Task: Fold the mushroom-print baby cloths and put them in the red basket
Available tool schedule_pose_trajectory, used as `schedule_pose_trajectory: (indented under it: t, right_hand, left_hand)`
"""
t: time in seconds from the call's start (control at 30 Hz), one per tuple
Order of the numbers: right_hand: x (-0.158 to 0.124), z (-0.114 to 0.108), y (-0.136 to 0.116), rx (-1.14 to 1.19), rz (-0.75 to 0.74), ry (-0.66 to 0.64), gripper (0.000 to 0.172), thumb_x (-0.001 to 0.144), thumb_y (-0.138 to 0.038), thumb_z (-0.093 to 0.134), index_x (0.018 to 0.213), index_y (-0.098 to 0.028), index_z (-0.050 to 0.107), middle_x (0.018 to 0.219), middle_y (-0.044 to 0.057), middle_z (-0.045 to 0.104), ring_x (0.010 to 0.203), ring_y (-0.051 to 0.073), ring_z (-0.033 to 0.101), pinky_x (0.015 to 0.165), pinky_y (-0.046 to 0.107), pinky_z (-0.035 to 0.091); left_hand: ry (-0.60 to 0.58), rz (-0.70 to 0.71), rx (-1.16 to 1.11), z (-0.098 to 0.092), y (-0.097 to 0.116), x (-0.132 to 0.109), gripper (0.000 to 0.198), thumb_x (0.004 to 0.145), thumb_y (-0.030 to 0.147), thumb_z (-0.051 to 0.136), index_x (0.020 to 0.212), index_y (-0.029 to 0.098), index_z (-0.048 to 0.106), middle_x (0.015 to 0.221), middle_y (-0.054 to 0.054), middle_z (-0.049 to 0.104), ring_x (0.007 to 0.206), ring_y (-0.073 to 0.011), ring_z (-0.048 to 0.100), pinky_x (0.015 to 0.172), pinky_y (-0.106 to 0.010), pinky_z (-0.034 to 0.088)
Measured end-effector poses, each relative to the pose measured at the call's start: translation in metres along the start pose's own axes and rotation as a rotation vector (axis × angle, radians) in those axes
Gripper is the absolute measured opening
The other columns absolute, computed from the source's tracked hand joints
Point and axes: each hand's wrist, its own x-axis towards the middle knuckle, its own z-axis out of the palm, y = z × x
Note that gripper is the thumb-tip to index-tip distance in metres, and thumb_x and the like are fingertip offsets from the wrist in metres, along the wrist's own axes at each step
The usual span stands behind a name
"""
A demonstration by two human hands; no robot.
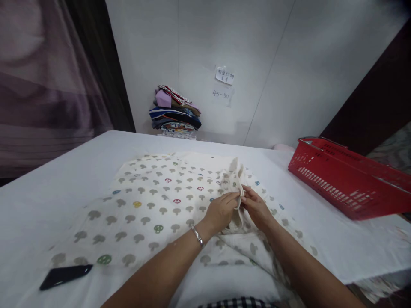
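Mushroom-print cloth (170, 209) lies across the bench (80, 171), its wider spread reaching from the grip toward the left edge. The left hand (221, 211), nearer that expanse, and right hand (257, 209) pinch a bunched edge together.

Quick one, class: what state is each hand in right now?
Left hand: closed, pinching a gathered part of the mushroom-print cloth.
Right hand: closed, pinching the same gathered part.

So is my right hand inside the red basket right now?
No, your right hand is pinching the gathered edge of the mushroom-print cloth, while the red basket sits apart, farther right.
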Motion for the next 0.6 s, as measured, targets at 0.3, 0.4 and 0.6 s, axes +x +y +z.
schedule_pose_trajectory:
  t: [0.3,0.4,0.6]
  right_hand:
    - [-0.022,-0.010,0.022,-0.555,-0.224,0.023,0.084,0.061,-0.018,0.072,0.136,-0.033,0.037,0.116,0.002,0.056,0.096,0.020,0.053,0.085,0.035,0.041]
    - [-0.025,-0.018,0.025,-0.689,-0.224,0.152,0.076,0.063,-0.021,0.068,0.134,-0.029,0.042,0.093,0.001,0.061,0.082,0.019,0.054,0.078,0.033,0.043]
    - [-0.020,-0.018,0.019,-0.222,0.025,0.271,0.052,0.065,-0.036,0.069,0.112,-0.020,0.056,0.085,0.004,0.066,0.069,0.018,0.059,0.061,0.030,0.046]
  left_hand:
    - [0.038,-0.344,-0.317,0.008,-0.001,-0.004,0.025,0.075,0.003,0.040,0.082,0.020,0.056,0.117,-0.003,0.062,0.111,-0.0155,0.056,0.093,-0.034,0.047]
    - [0.094,-0.433,-0.392,0.009,-0.002,-0.003,0.024,0.071,0.001,0.040,0.079,0.020,0.053,0.113,-0.003,0.063,0.100,-0.0145,0.061,0.089,-0.033,0.048]
    - [0.113,-0.471,-0.459,0.009,0.002,0.000,0.023,0.063,-0.001,0.043,0.072,0.020,0.045,0.108,-0.004,0.060,0.097,-0.0148,0.060,0.084,-0.031,0.048]
